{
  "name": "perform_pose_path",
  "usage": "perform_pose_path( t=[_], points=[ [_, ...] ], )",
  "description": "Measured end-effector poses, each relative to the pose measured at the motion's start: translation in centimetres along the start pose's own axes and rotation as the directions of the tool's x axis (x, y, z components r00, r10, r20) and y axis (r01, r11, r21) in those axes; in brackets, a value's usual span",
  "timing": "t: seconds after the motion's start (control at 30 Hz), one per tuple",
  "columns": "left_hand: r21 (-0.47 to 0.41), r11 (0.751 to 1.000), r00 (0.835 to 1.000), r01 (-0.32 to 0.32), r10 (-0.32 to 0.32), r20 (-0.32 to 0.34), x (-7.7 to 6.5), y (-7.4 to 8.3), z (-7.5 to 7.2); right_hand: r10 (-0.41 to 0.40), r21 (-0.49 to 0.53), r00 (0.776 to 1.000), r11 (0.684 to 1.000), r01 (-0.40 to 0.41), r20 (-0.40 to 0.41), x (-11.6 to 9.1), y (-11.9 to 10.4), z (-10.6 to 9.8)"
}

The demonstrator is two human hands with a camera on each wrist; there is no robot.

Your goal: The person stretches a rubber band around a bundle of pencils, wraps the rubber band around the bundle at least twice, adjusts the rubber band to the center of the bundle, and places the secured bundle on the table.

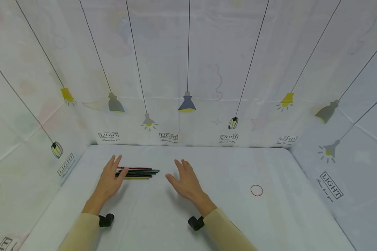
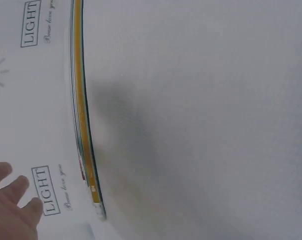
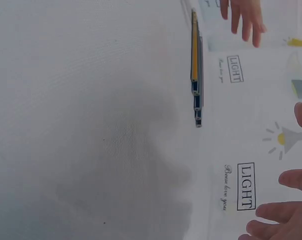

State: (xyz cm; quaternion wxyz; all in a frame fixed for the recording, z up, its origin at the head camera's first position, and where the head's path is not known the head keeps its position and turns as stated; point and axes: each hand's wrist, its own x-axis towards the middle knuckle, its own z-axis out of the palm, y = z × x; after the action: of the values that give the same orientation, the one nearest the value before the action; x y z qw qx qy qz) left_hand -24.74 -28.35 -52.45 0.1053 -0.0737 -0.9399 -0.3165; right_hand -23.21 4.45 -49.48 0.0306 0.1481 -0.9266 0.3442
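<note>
Several long pencils (image 1: 141, 173) lie side by side on the white table, mostly dark, with a red one at the far side and a yellow pencil (image 2: 82, 110) at the near side. Over their left ends, my left hand (image 1: 109, 181) hovers with its fingers spread and holds nothing. To the right of the pencils my right hand (image 1: 186, 181) is held above the table, thumb and fingers apart and empty. In the right wrist view the flat ends of the pencils step out unevenly beyond the yellow pencil (image 3: 194, 50).
A thin red ring (image 1: 256, 185), like a rubber band, lies on the table (image 1: 226, 216) to the right of my right hand. White sheeting (image 1: 207, 115) printed with hanging lamps stands behind and along both sides. Dark wrist mounts (image 1: 106, 220) sit at both cuffs.
</note>
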Motion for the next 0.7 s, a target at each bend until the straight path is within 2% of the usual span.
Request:
perform_pose_path(
  t=[0.23,0.4,0.53,0.7],
  points=[
    [-0.007,1.0,0.997,-0.014,0.014,-0.07,0.4,-1.5,-0.4,0.006,0.031,1.0,1.0,-0.006,0.027,1.0,-0.5,0.9],
    [-0.023,1.0,0.995,0.007,-0.009,-0.1,0.7,-1.9,-0.6,0.017,0.055,0.999,0.998,-0.018,0.03,1.8,-0.7,1.8],
    [-0.038,0.998,0.995,0.04,-0.043,-0.095,1.0,-2.1,-0.6,0.044,0.064,0.998,0.997,-0.047,0.047,2.4,-0.8,2.6],
    [-0.049,0.994,0.994,0.094,-0.097,-0.043,1.5,-2.4,-0.6,0.078,0.101,0.994,0.991,-0.086,0.075,3.0,-0.9,3.6]
  ],
)
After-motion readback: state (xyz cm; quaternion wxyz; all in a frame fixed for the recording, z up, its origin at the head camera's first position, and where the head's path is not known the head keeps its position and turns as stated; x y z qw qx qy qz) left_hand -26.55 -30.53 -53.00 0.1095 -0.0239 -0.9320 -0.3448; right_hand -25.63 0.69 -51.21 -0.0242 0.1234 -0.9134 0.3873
